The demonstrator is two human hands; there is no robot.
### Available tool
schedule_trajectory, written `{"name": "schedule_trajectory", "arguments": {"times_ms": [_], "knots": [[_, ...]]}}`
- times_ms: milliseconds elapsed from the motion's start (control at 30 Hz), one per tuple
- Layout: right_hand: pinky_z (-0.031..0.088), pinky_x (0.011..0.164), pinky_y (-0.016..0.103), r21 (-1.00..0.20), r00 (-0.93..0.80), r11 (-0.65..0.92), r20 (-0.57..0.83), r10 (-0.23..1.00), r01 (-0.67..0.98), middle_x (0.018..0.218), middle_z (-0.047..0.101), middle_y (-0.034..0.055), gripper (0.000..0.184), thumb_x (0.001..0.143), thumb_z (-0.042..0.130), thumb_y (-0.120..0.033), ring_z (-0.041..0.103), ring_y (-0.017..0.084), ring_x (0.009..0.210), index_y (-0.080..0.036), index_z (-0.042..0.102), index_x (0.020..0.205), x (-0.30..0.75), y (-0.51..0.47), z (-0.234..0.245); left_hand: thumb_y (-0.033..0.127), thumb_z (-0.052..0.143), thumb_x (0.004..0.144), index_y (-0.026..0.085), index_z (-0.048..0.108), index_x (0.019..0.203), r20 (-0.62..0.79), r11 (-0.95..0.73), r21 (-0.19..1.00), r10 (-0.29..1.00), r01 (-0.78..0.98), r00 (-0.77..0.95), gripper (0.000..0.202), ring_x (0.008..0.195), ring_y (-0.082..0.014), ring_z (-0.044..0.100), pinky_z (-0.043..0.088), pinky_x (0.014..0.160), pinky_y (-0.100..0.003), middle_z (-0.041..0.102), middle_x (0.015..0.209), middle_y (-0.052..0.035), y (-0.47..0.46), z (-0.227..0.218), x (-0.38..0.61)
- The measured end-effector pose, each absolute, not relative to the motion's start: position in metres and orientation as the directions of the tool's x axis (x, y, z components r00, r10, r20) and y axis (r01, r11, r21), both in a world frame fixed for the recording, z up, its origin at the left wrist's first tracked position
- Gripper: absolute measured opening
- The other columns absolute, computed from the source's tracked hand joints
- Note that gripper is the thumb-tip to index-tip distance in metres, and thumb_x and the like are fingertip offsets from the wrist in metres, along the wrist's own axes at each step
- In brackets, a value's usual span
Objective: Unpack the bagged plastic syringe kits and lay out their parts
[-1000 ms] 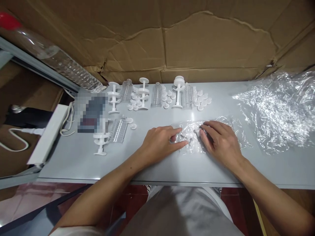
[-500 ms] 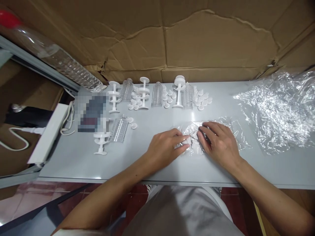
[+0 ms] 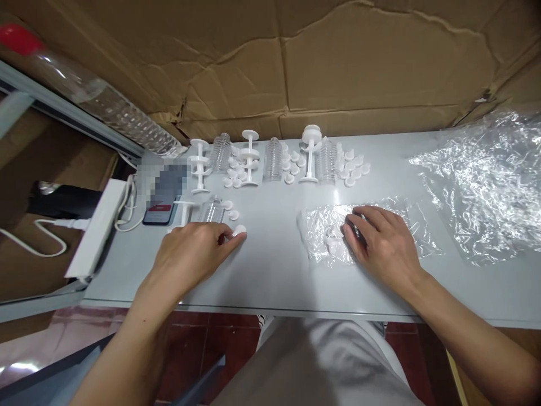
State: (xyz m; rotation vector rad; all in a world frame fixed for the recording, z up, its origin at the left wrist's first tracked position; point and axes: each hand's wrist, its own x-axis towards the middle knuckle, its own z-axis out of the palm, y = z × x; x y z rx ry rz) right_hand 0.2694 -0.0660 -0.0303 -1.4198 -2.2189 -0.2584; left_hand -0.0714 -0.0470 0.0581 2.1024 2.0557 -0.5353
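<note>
My left hand is closed, thumb and forefinger pinching a small white cap just above the tabletop. Close by are two loose white caps and a clear ribbed bottle. A white plunger-like part is partly hidden behind that hand. To the right, my right hand lies with curled fingers on a clear plastic bag, gripping its near side. Small white pieces show inside the bag beside my right thumb.
Along the back stand white plunger-like parts, clear ribbed bottles and clusters of white caps. A phone, power strip and large red-capped bottle are at left. Crumpled clear plastic covers the right side.
My left hand has moved left from the bag, carrying a white cap to beside the loose caps at the front left. My right hand has stayed on the bag.
</note>
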Motion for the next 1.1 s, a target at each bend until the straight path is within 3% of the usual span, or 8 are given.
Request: {"name": "schedule_trajectory", "arguments": {"times_ms": [100,200,467,533,667,733,933,1100], "knots": [[0.055,0.093,0.042,-0.098,-0.341,0.442,0.496,0.799,0.892,0.116,0.078,0.0113,0.016,0.1,0.066,-0.025,0.073,0.029,0.109,-0.014,0.075,0.107,0.268,-0.066,-0.027,0.053,0.051,0.098,0.027,0.079,0.073,-0.37,-0.095,-0.15,0.928,0.984,0.033,0.046,0.072,-0.0315,0.069,0.038,0.061,-0.036,0.076,0.072,-0.0073,-0.037,0.062,-0.069],[0.056,0.093,0.042,-0.107,-0.341,0.45,0.505,0.793,0.887,0.115,0.078,0.012,0.015,0.099,0.067,-0.024,0.073,0.03,0.109,-0.013,0.076,0.106,0.268,-0.066,-0.024,0.05,0.059,0.093,0.028,0.074,0.061,-0.279,-0.138,-0.162,0.956,0.977,0.088,0.042,0.061,-0.0274,0.063,0.034,0.057,-0.033,0.071,0.062,-0.0062,-0.031,0.059,-0.074],[0.057,0.096,0.046,-0.142,-0.333,0.458,0.505,0.796,0.878,0.117,0.078,0.0126,0.016,0.099,0.067,-0.024,0.073,0.03,0.109,-0.014,0.076,0.109,0.271,-0.066,-0.021,0.055,0.072,0.088,0.03,0.079,0.072,-0.054,-0.1,-0.075,0.994,0.992,0.096,0.031,0.05,-0.0231,0.056,0.028,0.053,-0.031,0.068,0.057,-0.0023,-0.04,0.054,-0.085],[0.058,0.097,0.047,-0.148,-0.333,0.462,0.509,0.794,0.875,0.119,0.078,0.0138,0.018,0.099,0.067,-0.025,0.073,0.031,0.11,-0.014,0.075,0.111,0.272,-0.067,-0.019,0.05,0.073,0.089,0.027,0.078,0.077,0.013,-0.102,0.015,0.995,0.995,0.101,0.026,0.051,-0.0202,0.056,0.032,0.053,-0.031,0.068,0.059,-0.0011,-0.05,0.056,-0.076],[0.059,0.1,0.048,-0.157,-0.354,0.501,0.533,0.769,0.851,0.123,0.077,0.0164,0.023,0.098,0.069,-0.026,0.072,0.032,0.115,-0.012,0.074,0.115,0.272,-0.068,-0.015,0.038,0.069,0.097,0.026,0.081,0.096,0.09,-0.341,0.482,0.935,0.807,0.342,0.018,0.056,-0.0112,0.057,0.044,0.058,-0.026,0.074,0.077,0.0009,-0.068,0.05,-0.038],[0.058,0.105,0.049,-0.157,-0.377,0.525,0.531,0.759,0.836,0.125,0.076,0.017,0.026,0.097,0.071,-0.027,0.072,0.032,0.118,-0.011,0.074,0.117,0.272,-0.068,-0.016,0.031,0.067,0.098,0.025,0.083,0.099,0.059,-0.383,0.613,0.894,0.691,0.443,0.017,0.06,-0.0106,0.06,0.046,0.06,-0.025,0.074,0.079,0.0007,-0.069,0.042,-0.017],[0.057,0.107,0.051,-0.176,-0.378,0.506,0.475,0.795,0.844,0.129,0.075,0.014,0.024,0.099,0.069,-0.027,0.07,0.031,0.124,-0.016,0.073,0.12,0.271,-0.07,-0.029,0.027,0.074,0.092,0.026,0.086,0.097,-0.077,-0.282,0.665,0.895,0.692,0.439,0.013,0.064,-0.0129,0.061,0.047,0.064,-0.028,0.069,0.071,0.0026,-0.052,0.021,0.015],[0.057,0.105,0.051,-0.155,-0.363,0.481,0.472,0.803,0.863,0.13,0.075,0.0142,0.025,0.098,0.069,-0.028,0.069,0.033,0.123,-0.015,0.074,0.118,0.271,-0.071,-0.031,0.041,0.079,0.092,0.028,0.084,0.114,0.007,-0.329,0.665,0.9,0.67,0.436,0.027,0.065,-0.0122,0.058,0.047,0.067,-0.028,0.066,0.076,0.0025,-0.05,0.01,0.023]]}}
